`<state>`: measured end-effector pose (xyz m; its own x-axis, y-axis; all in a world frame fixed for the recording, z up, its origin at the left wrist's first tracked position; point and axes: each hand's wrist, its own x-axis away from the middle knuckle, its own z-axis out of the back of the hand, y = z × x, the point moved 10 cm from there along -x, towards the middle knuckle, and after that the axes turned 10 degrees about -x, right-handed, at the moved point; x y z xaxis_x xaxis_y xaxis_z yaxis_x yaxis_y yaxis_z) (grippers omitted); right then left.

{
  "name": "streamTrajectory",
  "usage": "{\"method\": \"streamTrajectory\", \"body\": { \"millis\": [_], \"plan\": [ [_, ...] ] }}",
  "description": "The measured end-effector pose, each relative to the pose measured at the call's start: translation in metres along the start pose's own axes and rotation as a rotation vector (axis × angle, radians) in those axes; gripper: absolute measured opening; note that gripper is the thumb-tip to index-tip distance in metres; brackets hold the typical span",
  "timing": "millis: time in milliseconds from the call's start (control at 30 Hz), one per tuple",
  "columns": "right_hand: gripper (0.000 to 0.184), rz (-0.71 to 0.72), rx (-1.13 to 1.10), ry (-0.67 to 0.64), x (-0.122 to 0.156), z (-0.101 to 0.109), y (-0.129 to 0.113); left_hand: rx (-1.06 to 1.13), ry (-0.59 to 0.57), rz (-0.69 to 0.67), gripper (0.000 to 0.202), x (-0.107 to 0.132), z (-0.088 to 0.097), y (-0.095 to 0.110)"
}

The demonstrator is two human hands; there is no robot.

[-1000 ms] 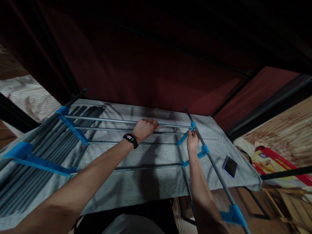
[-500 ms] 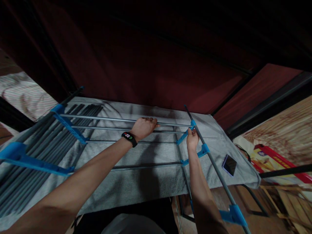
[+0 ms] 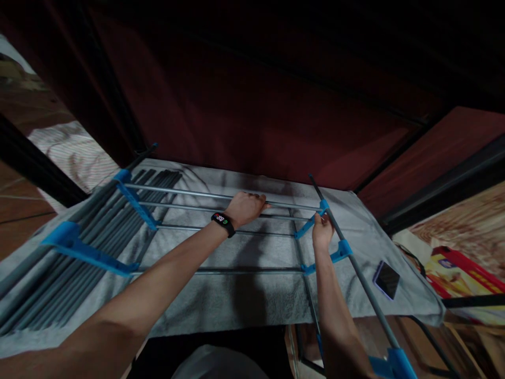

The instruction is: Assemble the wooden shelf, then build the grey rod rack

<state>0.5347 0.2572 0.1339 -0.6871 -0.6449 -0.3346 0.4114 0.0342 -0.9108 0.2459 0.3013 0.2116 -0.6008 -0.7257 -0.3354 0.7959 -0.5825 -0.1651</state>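
A partly joined rack of grey metal tubes and blue plastic brackets stands on a cloth-covered table. My left hand [image 3: 246,207], with a black fitness band [image 3: 223,223] on its wrist, is wrapped round the upper crossbar [image 3: 185,193] near its middle. At the bar's right end my right hand [image 3: 323,231] has its fingers closed at a blue bracket [image 3: 305,227] beside the long right-hand tube [image 3: 365,287]. On the left, blue brackets [image 3: 92,252] hold the other ends of the crossbars. Parts of both hands' fingertips are hidden behind the bar and bracket.
Several loose grey tubes [image 3: 98,247] lie side by side at the table's left. A phone [image 3: 387,280] rests on the grey cloth [image 3: 252,300] at the right. Beyond it is a red and yellow box [image 3: 465,271]. A dark red panel [image 3: 252,121] rises behind the table.
The view has swung slightly left, so everything appears shifted to the right. Both hands keep their places on the rack.
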Motion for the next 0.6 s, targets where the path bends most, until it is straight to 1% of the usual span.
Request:
{"method": "streamTrajectory", "body": {
  "millis": [100,233,300,367,467,600],
  "plan": [
    [0.034,-0.016,0.016,0.029,-0.004,0.003,0.013,-0.007,0.013,0.004,0.043,0.003,0.002,0.001],
    [0.033,-0.008,0.044,0.042,-0.010,0.006,0.025,-0.052,0.124,-0.051,0.035,0.013,0.015,0.004],
    [0.033,0.010,0.049,0.035,-0.011,0.006,0.026,-0.081,0.162,-0.049,0.033,0.019,0.019,0.000],
    [0.033,0.033,0.045,0.027,-0.011,0.007,0.022,-0.104,0.160,-0.005,0.034,0.025,0.019,-0.010],
    [0.031,0.057,0.055,0.036,-0.008,0.008,0.016,-0.109,0.123,0.064,0.037,0.028,0.011,-0.024],
    [0.029,0.058,0.055,0.036,-0.005,0.007,0.013,-0.102,0.099,0.062,0.040,0.026,0.003,-0.027]
  ]
}}
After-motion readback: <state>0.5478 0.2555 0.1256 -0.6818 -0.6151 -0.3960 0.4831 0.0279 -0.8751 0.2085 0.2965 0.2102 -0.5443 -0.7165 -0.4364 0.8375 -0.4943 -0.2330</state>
